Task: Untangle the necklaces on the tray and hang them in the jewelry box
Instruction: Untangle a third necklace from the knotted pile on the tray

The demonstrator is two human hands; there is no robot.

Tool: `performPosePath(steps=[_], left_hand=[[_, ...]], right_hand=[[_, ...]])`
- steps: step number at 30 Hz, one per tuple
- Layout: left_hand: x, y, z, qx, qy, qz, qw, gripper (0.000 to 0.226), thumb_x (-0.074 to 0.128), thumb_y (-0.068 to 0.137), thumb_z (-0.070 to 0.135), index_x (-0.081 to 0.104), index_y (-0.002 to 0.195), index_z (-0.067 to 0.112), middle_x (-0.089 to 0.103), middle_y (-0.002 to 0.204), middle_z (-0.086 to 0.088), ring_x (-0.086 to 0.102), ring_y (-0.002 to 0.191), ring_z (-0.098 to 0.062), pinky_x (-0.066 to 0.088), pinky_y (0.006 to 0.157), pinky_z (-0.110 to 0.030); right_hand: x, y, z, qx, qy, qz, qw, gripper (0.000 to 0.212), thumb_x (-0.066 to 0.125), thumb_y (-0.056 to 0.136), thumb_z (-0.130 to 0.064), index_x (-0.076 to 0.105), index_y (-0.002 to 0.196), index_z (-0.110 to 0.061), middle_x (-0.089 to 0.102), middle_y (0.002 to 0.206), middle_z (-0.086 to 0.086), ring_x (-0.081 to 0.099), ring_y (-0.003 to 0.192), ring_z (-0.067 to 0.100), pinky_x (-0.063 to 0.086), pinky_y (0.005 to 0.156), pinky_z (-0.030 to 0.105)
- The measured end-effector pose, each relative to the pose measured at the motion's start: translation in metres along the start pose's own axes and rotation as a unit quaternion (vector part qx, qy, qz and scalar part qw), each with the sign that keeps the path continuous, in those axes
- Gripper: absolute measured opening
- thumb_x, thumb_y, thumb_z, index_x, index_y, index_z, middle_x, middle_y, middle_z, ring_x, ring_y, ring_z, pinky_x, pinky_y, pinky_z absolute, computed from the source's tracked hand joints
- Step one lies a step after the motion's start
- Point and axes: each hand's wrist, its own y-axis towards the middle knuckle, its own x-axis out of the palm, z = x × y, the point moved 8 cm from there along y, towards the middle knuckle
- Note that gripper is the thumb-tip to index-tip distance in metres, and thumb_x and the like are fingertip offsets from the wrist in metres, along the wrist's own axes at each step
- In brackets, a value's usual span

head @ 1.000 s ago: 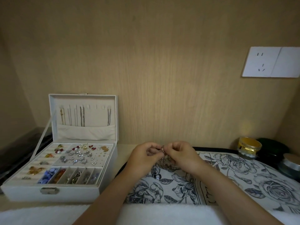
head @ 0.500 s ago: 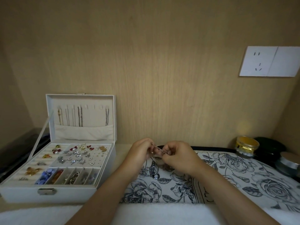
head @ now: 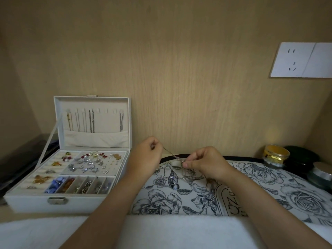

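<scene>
From the head camera, the person's two bare forearms reached forward over a white cloth (head: 161, 230) at the near edge. The left hand (head: 146, 155) was raised beside the jewelry box (head: 59, 202), its fingers curled in and pinching one end of a thin chain (head: 171, 154). The right hand (head: 206, 162) was lower and to the right, thumb and forefinger pressed together on the same chain, the other fingers folded. Between the two hands the chain ran taut, sloping down from left to right, above the far rim of the tray (head: 269, 182), which carried a dark floral print. Below the right hand's pinch the chain dropped into a tangle of necklaces (head: 186, 174) lying on the tray, with a round dark pendant (head: 175, 186) resting just in front of it. The jewelry box stood open to the left of the tray, its lid (head: 93, 99) upright against the wooden wall, and hung necklaces (head: 91, 121) dangled from hooks inside it into a fabric pocket. Its lower compartments held earrings, brooches and beads. At far right a gold jar (head: 275, 155) stood behind the tray, and a wall socket (head: 301, 60) sat high on the wall.
</scene>
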Motion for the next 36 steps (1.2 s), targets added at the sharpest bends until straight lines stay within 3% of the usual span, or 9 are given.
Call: performPosePath(steps=[5,10,12,15,18,21,28,31,36], left_hand=[[0.000,-0.002,0.009,0.097,0.116,0.031,0.988,0.016,0.046,0.098,0.027,0.058,0.087,0.029,0.057,0.060,0.008,0.055,0.054,-0.010,0.048,0.052,-0.032],[0.033,0.004,-0.023,0.040,0.160,-0.100,0.981,0.017,0.050,0.097,0.023,0.066,0.091,0.024,0.063,0.090,0.005,0.058,0.073,-0.009,0.052,0.066,-0.029],[0.047,0.001,-0.030,0.039,0.147,-0.149,0.977,0.017,0.053,0.095,0.016,0.067,0.102,0.024,0.062,0.104,0.004,0.059,0.087,-0.009,0.052,0.079,-0.026],[0.064,-0.007,-0.021,0.018,-0.001,-0.224,0.975,0.038,0.051,0.093,0.003,0.062,0.121,0.026,0.064,0.114,0.008,0.059,0.098,-0.003,0.047,0.087,-0.019],[0.067,-0.012,-0.006,-0.016,-0.105,-0.253,0.962,0.031,0.051,0.093,0.011,0.065,0.112,0.031,0.069,0.086,0.010,0.057,0.067,-0.002,0.044,0.063,-0.019],[0.065,-0.014,-0.002,-0.016,-0.102,-0.259,0.960,0.014,0.062,0.091,0.023,0.070,0.099,0.030,0.061,0.069,0.009,0.054,0.063,-0.006,0.043,0.065,-0.026],[0.051,-0.015,0.008,-0.042,-0.085,-0.285,0.954,0.011,0.067,0.092,0.026,0.071,0.086,0.017,0.074,0.075,-0.003,0.063,0.068,-0.013,0.050,0.066,-0.028],[0.044,-0.016,0.018,-0.037,-0.064,-0.302,0.950,0.003,0.073,0.087,0.025,0.071,0.087,0.024,0.076,0.081,0.002,0.065,0.072,-0.010,0.049,0.067,-0.023],[0.022,-0.001,0.028,0.000,-0.020,-0.217,0.976,0.021,0.068,0.090,0.020,0.068,0.072,0.031,0.065,0.069,0.009,0.058,0.064,-0.008,0.047,0.064,-0.023]], right_hand=[[0.011,0.000,0.006,0.001,-0.015,-0.053,0.998,0.010,0.070,0.092,-0.022,0.074,0.084,-0.018,0.067,0.063,-0.013,0.057,0.056,-0.001,0.043,0.057,0.013],[0.014,0.000,0.000,-0.018,0.060,-0.042,0.997,0.012,0.065,0.096,-0.014,0.070,0.086,-0.011,0.063,0.065,0.001,0.049,0.051,0.010,0.042,0.048,0.020],[0.018,0.001,-0.002,-0.031,0.062,-0.035,0.997,0.009,0.067,0.095,-0.014,0.070,0.087,-0.010,0.060,0.071,0.013,0.049,0.053,0.014,0.044,0.049,0.024],[0.020,0.002,-0.002,-0.029,0.073,-0.017,0.997,0.010,0.068,0.094,-0.012,0.069,0.084,-0.010,0.059,0.062,0.006,0.047,0.049,0.015,0.041,0.050,0.029],[0.019,0.002,-0.005,-0.024,0.069,0.003,0.997,0.011,0.070,0.092,-0.012,0.070,0.082,-0.010,0.058,0.052,-0.005,0.045,0.046,0.012,0.039,0.049,0.029],[0.020,0.001,-0.011,-0.020,0.051,0.002,0.998,0.010,0.070,0.092,-0.013,0.069,0.082,-0.010,0.055,0.050,-0.008,0.044,0.042,0.007,0.038,0.045,0.024],[0.012,-0.002,-0.032,-0.025,-0.010,0.056,0.998,0.010,0.072,0.091,-0.018,0.069,0.084,-0.012,0.066,0.066,-0.002,0.052,0.041,-0.004,0.039,0.043,0.014],[0.005,-0.001,-0.039,-0.029,-0.027,0.086,0.996,0.011,0.073,0.090,-0.021,0.068,0.081,-0.016,0.068,0.068,-0.003,0.055,0.048,-0.003,0.044,0.050,0.018],[0.008,-0.010,-0.059,-0.031,0.046,0.032,0.998,0.014,0.071,0.091,-0.013,0.071,0.099,-0.002,0.066,0.070,-0.002,0.053,0.045,-0.006,0.041,0.048,0.009]])
